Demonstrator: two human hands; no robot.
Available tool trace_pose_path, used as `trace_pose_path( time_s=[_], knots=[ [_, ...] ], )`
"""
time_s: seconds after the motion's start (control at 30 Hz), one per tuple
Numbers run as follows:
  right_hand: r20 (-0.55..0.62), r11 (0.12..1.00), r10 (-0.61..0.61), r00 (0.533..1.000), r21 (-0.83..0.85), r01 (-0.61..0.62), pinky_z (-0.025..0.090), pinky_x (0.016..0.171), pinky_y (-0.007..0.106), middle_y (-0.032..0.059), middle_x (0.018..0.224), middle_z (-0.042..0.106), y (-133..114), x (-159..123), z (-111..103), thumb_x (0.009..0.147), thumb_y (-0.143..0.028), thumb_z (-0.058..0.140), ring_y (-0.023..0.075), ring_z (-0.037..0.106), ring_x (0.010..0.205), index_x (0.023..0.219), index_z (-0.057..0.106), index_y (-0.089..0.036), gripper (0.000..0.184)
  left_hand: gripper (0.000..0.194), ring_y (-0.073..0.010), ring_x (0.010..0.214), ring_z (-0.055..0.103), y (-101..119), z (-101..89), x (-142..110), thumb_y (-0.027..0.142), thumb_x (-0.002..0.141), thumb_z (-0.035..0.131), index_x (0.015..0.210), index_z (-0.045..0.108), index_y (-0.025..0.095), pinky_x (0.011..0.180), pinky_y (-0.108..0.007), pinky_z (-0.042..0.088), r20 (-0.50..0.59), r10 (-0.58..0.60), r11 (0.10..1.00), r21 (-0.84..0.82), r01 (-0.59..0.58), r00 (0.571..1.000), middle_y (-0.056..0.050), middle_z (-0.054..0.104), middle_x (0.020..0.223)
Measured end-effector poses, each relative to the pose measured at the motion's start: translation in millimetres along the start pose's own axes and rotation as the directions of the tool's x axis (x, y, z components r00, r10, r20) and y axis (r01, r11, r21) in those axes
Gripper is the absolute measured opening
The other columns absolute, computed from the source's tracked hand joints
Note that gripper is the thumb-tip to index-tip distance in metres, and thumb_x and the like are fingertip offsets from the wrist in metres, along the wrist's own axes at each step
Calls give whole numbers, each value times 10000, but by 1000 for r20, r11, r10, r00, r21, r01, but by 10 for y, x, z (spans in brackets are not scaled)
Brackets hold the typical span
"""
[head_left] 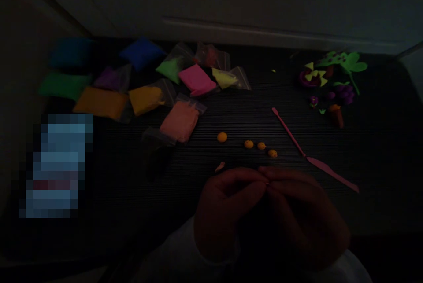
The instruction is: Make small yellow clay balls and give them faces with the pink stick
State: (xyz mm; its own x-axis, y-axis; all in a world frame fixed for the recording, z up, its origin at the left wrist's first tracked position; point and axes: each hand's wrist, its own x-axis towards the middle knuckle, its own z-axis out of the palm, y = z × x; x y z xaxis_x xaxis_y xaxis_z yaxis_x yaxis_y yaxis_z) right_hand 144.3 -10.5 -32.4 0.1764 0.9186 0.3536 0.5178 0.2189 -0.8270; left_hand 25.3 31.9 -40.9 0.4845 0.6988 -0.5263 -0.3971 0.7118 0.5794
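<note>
My left hand (228, 208) and my right hand (307, 212) meet fingertip to fingertip low in the picture. Both are closed in a pinch around a tiny piece of clay (267, 184), mostly hidden by the fingers. Just beyond them lie a plain yellow clay ball (222, 137) and three smaller yellow balls (249, 144) with dark specks. A torn bit of peach clay (220, 167) rests by my left hand. To the right, a pink modelling tool (289, 133) lies end to end with a pink plastic knife (332, 174).
Bags of coloured clay, among them a peach bag (180, 121) and an orange bag (101, 103), spread over the dark table (148, 212). Finished clay pieces, including purple grapes (346, 93) and a purple bowl (309, 79), sit back right. A blurred-out bright screen (59, 164) is at left.
</note>
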Motion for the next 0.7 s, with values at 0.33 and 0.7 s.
trace_pose_path(
  time_s=[0.33, 0.7],
  knots=[
    [7, 1000, -4, 1000, 14, 4, 535, 788, 273, 20, 999, 620, 38, -58, -13, 707, 9, 572, 139, 604, 935, 987, 570, -204, 351, 104, -100, 825, 606, 1, -12, -16, 180, 748, 615, 742, 714, 213, 772, -177, 433, 31, 32, 997, 68, -34, 999, 26, 702, 810],
    [-6, 1000, -25, 1000, 18, 25, 510, 829, 227, 9, 1000, 613, 40, -41, -9, 704, 23, 573, 112, 593, 947, 988, 582, -187, 354, 142, -123, 890, 602, -11, -43, -35, 193, 781, 578, 792, 717, 222, 823, -209, 427, 80, 41, 998, 43, -44, 996, 17, 701, 891]
  ],
)
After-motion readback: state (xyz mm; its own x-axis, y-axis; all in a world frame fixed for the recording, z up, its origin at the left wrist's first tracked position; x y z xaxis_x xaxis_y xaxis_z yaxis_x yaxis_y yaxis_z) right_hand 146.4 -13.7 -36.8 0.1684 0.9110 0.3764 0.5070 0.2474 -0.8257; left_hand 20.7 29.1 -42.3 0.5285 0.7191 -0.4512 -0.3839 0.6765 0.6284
